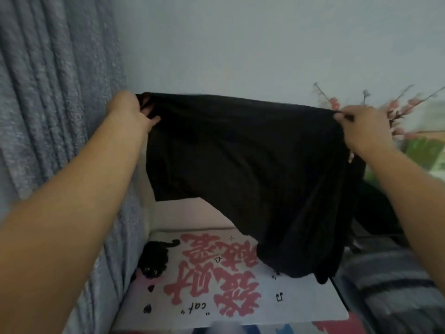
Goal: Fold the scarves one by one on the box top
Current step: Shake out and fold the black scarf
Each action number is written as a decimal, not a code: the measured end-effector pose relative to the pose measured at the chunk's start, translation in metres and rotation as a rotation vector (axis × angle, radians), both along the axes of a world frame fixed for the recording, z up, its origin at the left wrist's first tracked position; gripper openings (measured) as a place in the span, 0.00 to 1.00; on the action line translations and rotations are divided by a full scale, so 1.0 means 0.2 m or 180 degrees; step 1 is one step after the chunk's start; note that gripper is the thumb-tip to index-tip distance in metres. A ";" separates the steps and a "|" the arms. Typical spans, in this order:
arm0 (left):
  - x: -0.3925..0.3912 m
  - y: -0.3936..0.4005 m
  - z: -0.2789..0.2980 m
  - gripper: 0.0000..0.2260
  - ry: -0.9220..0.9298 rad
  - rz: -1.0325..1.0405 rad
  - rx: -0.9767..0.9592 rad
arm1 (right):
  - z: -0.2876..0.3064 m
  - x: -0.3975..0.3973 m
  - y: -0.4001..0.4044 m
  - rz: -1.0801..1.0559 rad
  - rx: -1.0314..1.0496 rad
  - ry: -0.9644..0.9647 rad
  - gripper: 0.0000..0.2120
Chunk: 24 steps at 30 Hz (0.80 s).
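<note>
Scarf: a black scarf [243, 160] is held up in the air, stretched wide between two raised hands, its top edge running roughly level from left to right. The cloth hangs down in loose folds, longer on the right side, where its lowest part rests on the box top.
Left hand: the left hand [130, 109] has a closed grip on the scarf's upper left corner, fingers curled into the bunched fabric.
Right hand: the right hand [358, 126] has a closed grip on the upper right corner, pinching the edge between thumb and fingers.
Arms: both forearms are bare and reach up and forward from the bottom corners of the view.
Box top: the box top [207, 307] lies below the scarf, white, printed with large pink characters, small black hearts, the word "cat" and a black cat drawing [154, 259] near its left edge.
Left of the box: a grey-blue textured curtain [55, 92] hangs in long vertical folds.
Behind: a plain pale wall [240, 44].
Right side: pink blossom branches [397, 112] stand behind the right hand; below them lies striped grey and dark fabric [390, 280], blurred.
</note>
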<state>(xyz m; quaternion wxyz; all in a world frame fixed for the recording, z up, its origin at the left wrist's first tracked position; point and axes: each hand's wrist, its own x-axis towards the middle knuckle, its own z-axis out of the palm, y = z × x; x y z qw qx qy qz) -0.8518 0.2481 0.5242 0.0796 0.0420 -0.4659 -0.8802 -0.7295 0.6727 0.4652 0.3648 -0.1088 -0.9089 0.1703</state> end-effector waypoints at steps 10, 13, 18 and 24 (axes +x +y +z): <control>-0.04 -0.03 0.06 0.14 -0.0043 0.0660 -0.0582 | 0.02 -0.02 0.10 0.0303 -0.0310 0.0431 0.13; -0.09 -0.08 0.03 0.16 -0.0240 0.0483 -0.1007 | 0.04 0.00 0.09 0.0636 -0.0464 -0.0058 0.12; -0.11 -0.07 -0.08 0.16 -0.0376 0.0194 -0.0982 | 0.01 -0.06 0.14 0.0480 -0.0221 -0.0424 0.12; -0.19 -0.04 -0.38 0.10 -0.1085 -0.0085 -0.1654 | -0.18 -0.21 0.21 0.0551 0.0223 -0.1902 0.09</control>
